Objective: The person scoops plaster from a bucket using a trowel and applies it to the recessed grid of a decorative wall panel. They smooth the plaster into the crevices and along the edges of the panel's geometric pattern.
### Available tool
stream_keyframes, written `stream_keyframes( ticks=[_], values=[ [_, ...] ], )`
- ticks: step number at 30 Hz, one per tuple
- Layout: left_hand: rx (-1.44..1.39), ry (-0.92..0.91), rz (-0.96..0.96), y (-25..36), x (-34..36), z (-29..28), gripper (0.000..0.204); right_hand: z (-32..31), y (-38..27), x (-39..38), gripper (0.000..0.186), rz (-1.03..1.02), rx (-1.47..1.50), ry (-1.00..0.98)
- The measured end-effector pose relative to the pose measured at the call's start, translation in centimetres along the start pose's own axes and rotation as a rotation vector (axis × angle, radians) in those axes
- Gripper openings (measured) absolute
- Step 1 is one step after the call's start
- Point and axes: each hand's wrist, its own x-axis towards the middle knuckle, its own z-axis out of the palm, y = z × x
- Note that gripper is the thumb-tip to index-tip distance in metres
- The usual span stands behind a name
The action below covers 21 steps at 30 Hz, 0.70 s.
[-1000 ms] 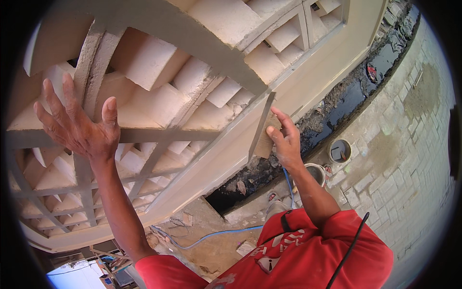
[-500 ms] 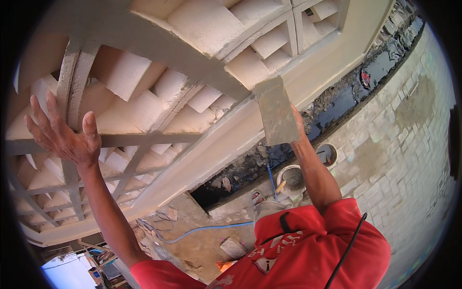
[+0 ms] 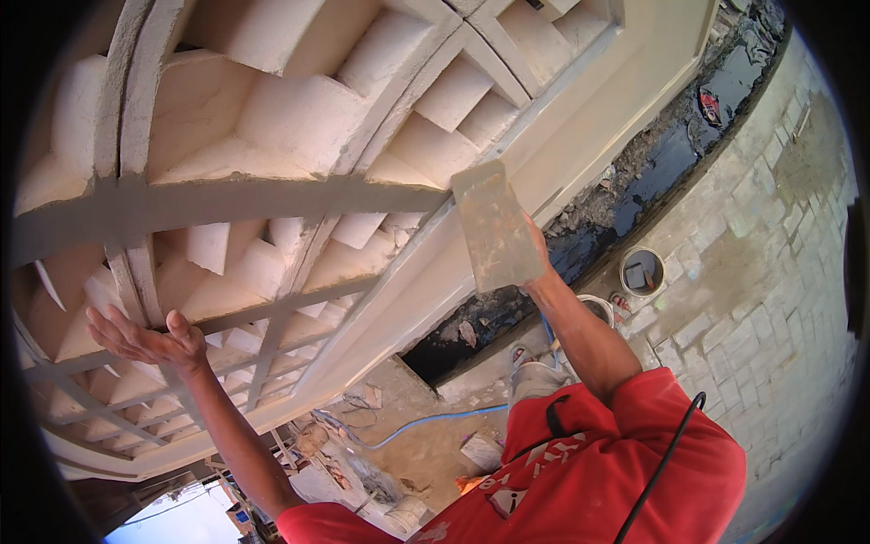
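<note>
My right hand (image 3: 536, 249) is closed on a plastering trowel (image 3: 497, 227), a flat rectangular blade smeared with grey mortar. The blade hides the handle and most of my fingers. One top corner of it meets, or nearly meets, the edge where a wet grey band (image 3: 308, 197) ends at the smooth pale wall base (image 3: 412, 313); contact cannot be told. My left hand (image 3: 152, 344) is open and empty, thumb apart, in front of the openwork block wall (image 3: 245, 118). Its fingers are near a grey mortar joint; whether they touch it is unclear.
A drain ditch with dark water (image 3: 652, 181) runs along the wall's foot. Beside it stand a bucket (image 3: 642, 272) holding a dark block-like thing and a second bucket (image 3: 598, 310) partly behind my arm. A blue hose (image 3: 435, 419) crosses the ground. Grey paving (image 3: 770, 308) lies to the right.
My view has shifted along the wall. My left hand has dropped lower and its raised, spread fingers now lean flatter to the left. The trowel stays in my right hand, slightly further left in view.
</note>
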Motion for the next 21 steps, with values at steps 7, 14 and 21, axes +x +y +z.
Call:
stream_keyframes(
  ticks=[7,14,21],
  values=[
    [-0.001,-0.008,0.018,-0.3,-0.2,0.2,0.07,-0.1,1.2,-0.1,0.037,-0.039,-0.086,0.008],
    [-0.012,-0.008,0.011,-0.3,-0.2,0.3,0.072,-0.6,2.6,0.2,0.036,-0.045,0.003,-0.044],
    [0.001,-0.016,-0.008,-0.4,-0.5,0.2,0.074,-1.0,4.1,0.3,0.031,0.026,0.232,-0.062]
  ],
)
